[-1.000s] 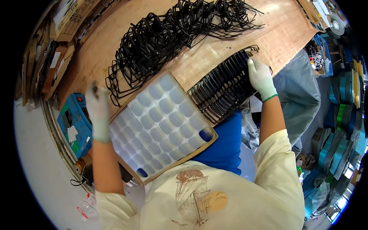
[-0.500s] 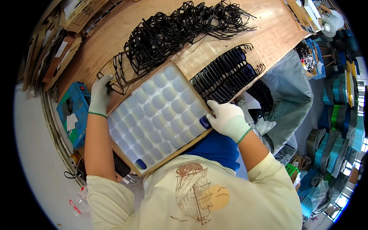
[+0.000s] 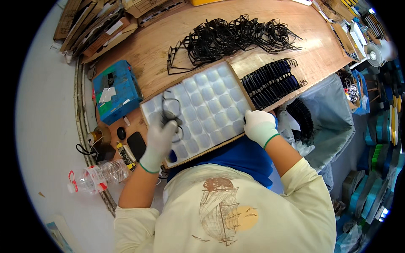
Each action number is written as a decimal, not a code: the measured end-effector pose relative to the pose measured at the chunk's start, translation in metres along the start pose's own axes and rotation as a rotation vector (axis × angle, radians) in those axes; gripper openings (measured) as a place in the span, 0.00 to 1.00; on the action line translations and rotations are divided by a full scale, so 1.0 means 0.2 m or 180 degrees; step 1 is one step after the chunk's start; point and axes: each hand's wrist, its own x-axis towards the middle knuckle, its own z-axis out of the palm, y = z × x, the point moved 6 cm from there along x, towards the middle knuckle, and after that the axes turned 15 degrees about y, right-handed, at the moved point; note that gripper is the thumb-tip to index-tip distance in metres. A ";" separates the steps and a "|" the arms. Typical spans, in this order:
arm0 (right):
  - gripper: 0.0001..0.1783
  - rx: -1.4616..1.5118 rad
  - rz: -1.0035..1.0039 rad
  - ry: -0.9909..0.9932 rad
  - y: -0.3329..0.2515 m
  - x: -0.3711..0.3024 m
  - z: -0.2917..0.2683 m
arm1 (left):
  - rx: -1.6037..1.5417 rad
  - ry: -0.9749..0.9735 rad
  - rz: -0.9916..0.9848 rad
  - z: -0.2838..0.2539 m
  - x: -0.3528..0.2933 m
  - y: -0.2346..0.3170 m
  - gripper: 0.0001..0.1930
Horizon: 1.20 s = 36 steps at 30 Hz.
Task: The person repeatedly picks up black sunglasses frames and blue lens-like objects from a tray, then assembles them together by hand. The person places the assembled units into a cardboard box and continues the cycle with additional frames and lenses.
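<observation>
A cardboard tray [image 3: 241, 84] lies slanted in front of me, with rows of pale, clear lenses [image 3: 203, 112] in white cells. Over its left part my left hand [image 3: 158, 142], in a white glove, grips a black eyeglass frame [image 3: 172, 101]; both are smeared by motion. My right hand [image 3: 260, 127], also gloved, is closed at the tray's near right corner. A small dark lens [image 3: 244, 120] shows at its fingertips, mostly hidden by them. Another dark blue lens [image 3: 172, 156] sits in the near left cell, beside my left wrist.
Beyond the tray lies a tangled heap of black frames [image 3: 236, 38]. Glasses with dark lenses stand in rows [image 3: 272, 82] to the right. On the left are a blue box [image 3: 116, 92], a phone [image 3: 136, 146] and a plastic bottle [image 3: 99, 177]. A grey bag [image 3: 325, 122] hangs right.
My left hand has lifted a frame from the heap's near end and brought it over the tray. The right hand has closed at the corner, where the dark lens lay. The view has shifted left.
</observation>
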 end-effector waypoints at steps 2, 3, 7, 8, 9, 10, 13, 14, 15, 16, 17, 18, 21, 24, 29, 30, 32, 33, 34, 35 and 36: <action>0.14 -0.0056 -0.0024 -0.0064 -0.03 0.01 -0.08 | 0.0142 -0.0247 0.0266 0.00 -0.15 -0.02 0.11; 0.14 -0.0093 -0.0028 -0.0105 -0.05 0.00 -0.10 | 0.0405 -0.0459 0.0273 -0.01 -0.22 -0.01 0.13; 0.12 -0.0202 -0.0039 0.0545 -0.04 -0.04 -0.07 | 0.0660 -0.1025 0.0451 -0.07 -0.44 -0.05 0.15; 0.10 -0.0334 -0.0105 0.0742 -0.05 -0.05 -0.08 | 0.0401 -0.0995 0.0278 -0.07 -0.48 0.00 0.16; 0.11 -0.0328 -0.0094 0.0686 -0.06 -0.05 -0.08 | 0.0144 -0.0968 0.0256 -0.06 -0.49 0.01 0.16; 0.12 -0.0322 -0.0076 0.0630 -0.06 -0.05 -0.09 | -0.0113 -0.0947 0.0234 -0.06 -0.48 0.02 0.15; 0.08 -0.0002 -0.0574 0.0603 -0.16 -0.15 -0.15 | -0.0571 -0.0737 0.0111 -0.04 -0.49 0.07 0.13; 0.07 0.0255 -0.0763 0.0841 -0.22 -0.23 -0.21 | -0.0477 -0.0648 0.0151 -0.04 -0.48 0.06 0.13; 0.04 0.0822 -0.0944 0.1201 -0.29 -0.32 -0.28 | -0.0377 -0.0553 0.0200 -0.04 -0.46 0.05 0.13; 0.05 0.1608 -0.1245 0.1374 -0.38 -0.40 -0.40 | -0.0239 -0.0501 0.0359 -0.04 -0.47 0.06 0.13; 0.11 0.2768 -0.1369 0.1191 -0.45 -0.48 -0.50 | -0.0046 -0.0568 0.0419 -0.03 -0.49 0.05 0.13; 0.17 0.3450 -0.1219 0.1005 -0.50 -0.54 -0.54 | 0.0145 -0.0648 0.0486 -0.02 -0.51 0.05 0.14; 0.15 0.3369 -0.1526 0.2339 -0.62 -0.55 -0.55 | 0.0589 -0.0776 0.0827 0.02 -0.53 0.17 0.14; 0.14 0.3631 -0.1281 0.1973 -0.62 -0.52 -0.51 | 0.0623 -0.0454 0.1008 -0.01 -0.51 0.16 0.17; 0.11 0.5424 -0.0148 0.0434 -0.62 -0.41 -0.28 | 0.0313 -0.0692 0.0862 -0.04 -0.54 0.14 0.18; 0.12 0.5338 -0.0283 -0.0492 -0.64 -0.40 -0.27 | 0.0203 -0.0744 0.0763 -0.04 -0.55 0.14 0.19; 0.12 0.5033 -0.0683 -0.0453 -0.62 -0.41 -0.30 | 0.0209 -0.0869 0.0730 -0.07 -0.54 0.13 0.19; 0.12 0.4878 -0.0877 -0.0423 -0.63 -0.41 -0.31 | 0.0209 -0.0940 0.0720 -0.08 -0.55 0.12 0.19; 0.12 0.4479 -0.1095 -0.0132 -0.63 -0.42 -0.32 | 0.0060 -0.0897 0.0627 -0.09 -0.55 0.12 0.18; 0.13 0.4574 -0.1055 -0.0181 -0.63 -0.42 -0.32 | -0.0094 -0.0858 0.0543 -0.10 -0.55 0.12 0.18; 0.13 0.4669 -0.1012 -0.0229 -0.65 -0.43 -0.32 | -0.0248 -0.0821 0.0460 -0.10 -0.55 0.12 0.17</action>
